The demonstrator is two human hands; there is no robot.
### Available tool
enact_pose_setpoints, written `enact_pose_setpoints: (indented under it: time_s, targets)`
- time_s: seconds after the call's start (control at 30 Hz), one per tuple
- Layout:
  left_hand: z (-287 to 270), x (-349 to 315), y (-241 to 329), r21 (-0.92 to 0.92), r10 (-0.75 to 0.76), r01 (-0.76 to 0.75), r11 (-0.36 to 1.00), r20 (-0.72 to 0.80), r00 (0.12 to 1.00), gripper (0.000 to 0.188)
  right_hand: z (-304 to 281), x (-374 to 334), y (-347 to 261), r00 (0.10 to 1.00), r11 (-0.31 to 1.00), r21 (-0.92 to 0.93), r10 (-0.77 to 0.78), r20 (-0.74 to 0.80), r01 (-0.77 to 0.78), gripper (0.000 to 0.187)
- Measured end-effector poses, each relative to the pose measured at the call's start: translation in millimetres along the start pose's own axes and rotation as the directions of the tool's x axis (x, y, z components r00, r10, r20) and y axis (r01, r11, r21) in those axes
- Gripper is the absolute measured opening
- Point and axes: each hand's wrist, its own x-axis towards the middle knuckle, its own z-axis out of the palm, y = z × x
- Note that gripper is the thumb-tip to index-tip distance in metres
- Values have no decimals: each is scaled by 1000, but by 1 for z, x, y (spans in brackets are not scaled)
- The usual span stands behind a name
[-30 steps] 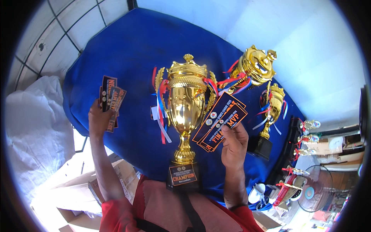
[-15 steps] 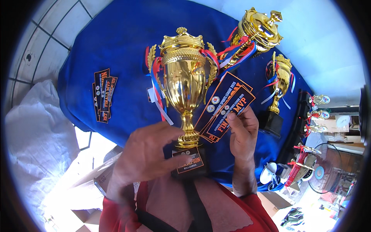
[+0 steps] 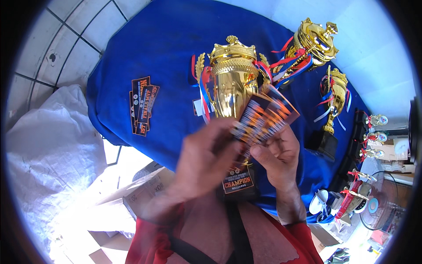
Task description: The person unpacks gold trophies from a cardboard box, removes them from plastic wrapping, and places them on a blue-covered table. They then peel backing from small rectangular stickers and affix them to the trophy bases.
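Note:
My right hand [image 3: 281,156] holds a fan of black label cards [image 3: 259,116] with orange edges, its thumb pressed on their lower end. My left hand [image 3: 204,156], blurred by motion, has its bent fingers and thumb at the cards' left edge, closed on them as far as the blur shows. The cards are smeared too, so their print is unclear. Behind them a large gold cup trophy [image 3: 233,81] with red, white and blue ribbons lies on the blue cloth, its top away from me. A label is on its black base [image 3: 239,182]. Hands and cards hide its stem.
On the blue cloth [image 3: 176,44], more label cards [image 3: 143,105] lie overlapped at left. Two other gold trophies, one at the far right [image 3: 312,44] and one nearer [image 3: 336,94], lie there. Small trophies [image 3: 373,137] line the right edge. A fan [image 3: 378,202] stands beyond; cardboard boxes [image 3: 149,189] are at lower left.
My left hand has moved from beside the trophy's stem and base to the cards. The cards have been tilted and shifted over the trophy's lower cup. The whole view has shifted.

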Motion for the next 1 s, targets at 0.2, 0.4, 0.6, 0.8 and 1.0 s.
enact_pose_setpoints:
  time_s: [0.2, 0.4, 0.6, 0.8, 1.0]
  targets:
    - [-121, 20, -53, 158, -72, 181, 971, -525, 848, 37, -28, -14, -7, 952, 819, -565, 246, 183, -103, 27]
    - [-176, 9, -121, 803, 231, 463, 377, -565, 792, 36, -31, -45, -17, 959, 611, -779, 112, 262, 141, 46]
    - [-121, -3, -60, 605, 116, 254, 755, -505, 855, 27, -27, -64, -21, 975, 568, -822, 164, 151, 31, 51]
    - [-48, -22, -9, 552, -112, 42, 833, 94, 989, 14, -23, -64, -6, 978, 510, -851, 82, 193, 125, 49]
    - [-16, -55, -8, 381, -223, 170, 909, 100, 970, 30, -22, -65, 1, 985, 589, -799, 36, 170, 116, 38]
